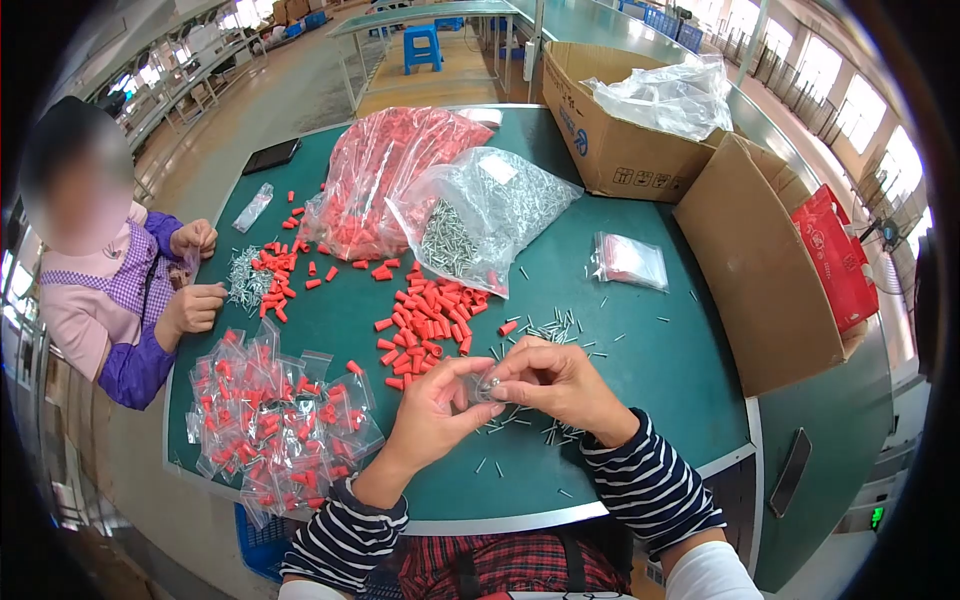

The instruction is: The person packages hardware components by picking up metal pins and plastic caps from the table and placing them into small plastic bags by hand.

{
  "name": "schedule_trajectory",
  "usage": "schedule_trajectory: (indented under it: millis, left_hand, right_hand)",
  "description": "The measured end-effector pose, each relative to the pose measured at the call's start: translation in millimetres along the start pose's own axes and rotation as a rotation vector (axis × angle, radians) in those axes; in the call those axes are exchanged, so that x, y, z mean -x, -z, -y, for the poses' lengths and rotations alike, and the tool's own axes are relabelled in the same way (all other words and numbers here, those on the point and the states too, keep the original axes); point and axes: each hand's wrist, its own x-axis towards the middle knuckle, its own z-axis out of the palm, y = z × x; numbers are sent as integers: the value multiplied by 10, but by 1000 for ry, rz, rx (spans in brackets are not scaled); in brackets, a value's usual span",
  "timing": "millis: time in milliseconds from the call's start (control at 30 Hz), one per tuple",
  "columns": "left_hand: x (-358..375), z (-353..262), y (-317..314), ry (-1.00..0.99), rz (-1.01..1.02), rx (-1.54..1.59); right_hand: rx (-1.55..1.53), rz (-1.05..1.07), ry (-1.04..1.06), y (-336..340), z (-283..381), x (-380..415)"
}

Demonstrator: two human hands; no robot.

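My left hand [437, 402] pinches a small clear plastic bag [479, 389] above the front of the green table. Right beside it, the closed fingertips of my right hand [562, 388] are at the bag's mouth, with the shiny metal heads of screws [494, 382] showing there. Loose silver screws [555, 328] lie scattered around and beneath my right hand. Just beyond my left hand is a heap of red plastic caps [425, 322]. To the left, many filled zip bags [275, 425] with red caps in them form a pile.
A big bag of red caps [385, 170] and an open bag of screws [450, 240] stand at the back. Flat empty bags [632, 262] lie at right, near cardboard boxes [730, 290]. A co-worker [110, 270] handles small parts at left. A phone [271, 157] lies behind.
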Motion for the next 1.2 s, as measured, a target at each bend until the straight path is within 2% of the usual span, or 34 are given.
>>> schedule_trajectory:
  millis: [100,200,233,333,400,433,533,633,733,833,933,1067,1133,1200]
  left_hand:
    - [15,33,39,74,-4,-43]
    - [-13,29,45,44,-34,-24]
    - [-11,23,51,31,-49,-25]
    - [-13,0,110,-9,-105,-31]
    - [-21,-7,180,-40,-175,-34]
    - [-60,39,181,-120,-244,79]
    - [-55,-32,304,-99,-350,31]
    - [-67,-14,354,-148,-393,21]
    - [-67,-11,342,-149,-402,11]
    - [-68,-24,308,-133,-382,-10]
    - [-60,-38,305,-109,-331,-18]
    - [-88,18,231,-151,-297,69]
    - [-72,34,226,-133,-257,69]
    - [-50,-16,226,-86,-226,29]
  right_hand:
    - [74,-115,133,41,10,-29]
    - [447,-276,106,173,116,-123]
    - [498,-266,108,191,48,-184]
    - [834,-195,344,242,-250,-344]
    - [943,-108,267,240,-266,-365]
    - [994,-62,228,227,-263,-380]
    - [1155,-38,145,186,-225,-444]
    - [922,-23,155,47,-94,-506]
    - [931,-73,368,-113,-147,-639]
    - [1150,-12,274,-198,-289,-734]
    - [1274,-8,380,-219,-273,-738]
    - [996,-47,332,-150,-142,-668]
    - [755,-78,323,-99,50,-605]
    - [692,-43,300,-113,319,-524]
